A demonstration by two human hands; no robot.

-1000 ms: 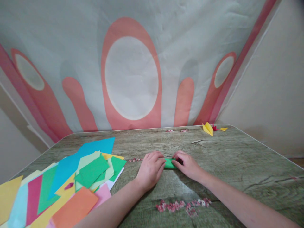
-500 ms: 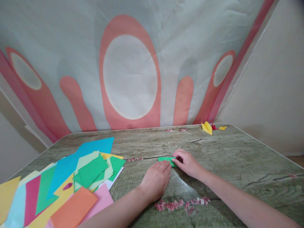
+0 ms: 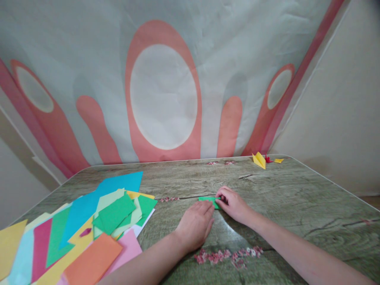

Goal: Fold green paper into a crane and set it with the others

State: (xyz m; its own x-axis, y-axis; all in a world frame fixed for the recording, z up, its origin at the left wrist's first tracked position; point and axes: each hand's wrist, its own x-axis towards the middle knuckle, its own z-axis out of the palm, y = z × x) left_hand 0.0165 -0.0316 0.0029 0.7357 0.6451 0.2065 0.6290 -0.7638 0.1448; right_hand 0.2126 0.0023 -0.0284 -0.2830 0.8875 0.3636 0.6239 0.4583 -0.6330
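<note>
A folded strip of green paper [image 3: 205,198] lies on the table in the middle of the head view. My left hand [image 3: 195,226] rests over its left and near part, fingers stretched out and pressing it against the tabletop. At the strip's right end, my right hand [image 3: 234,204] has thumb and fingers curled together, pinching the paper. Fingers of both hands cover part of the strip, so its full fold cannot be seen.
Coloured paper sheets are heaped at the left, with green sheets [image 3: 115,213], a blue sheet [image 3: 86,206] and an orange piece [image 3: 93,259]. A folded yellow paper plane [image 3: 259,160] and a small red folded piece [image 3: 268,159] sit at the far right edge.
Almost nothing differs. The right fingers have shifted very slightly at the end of the green paper, while the left hand stays on it.
</note>
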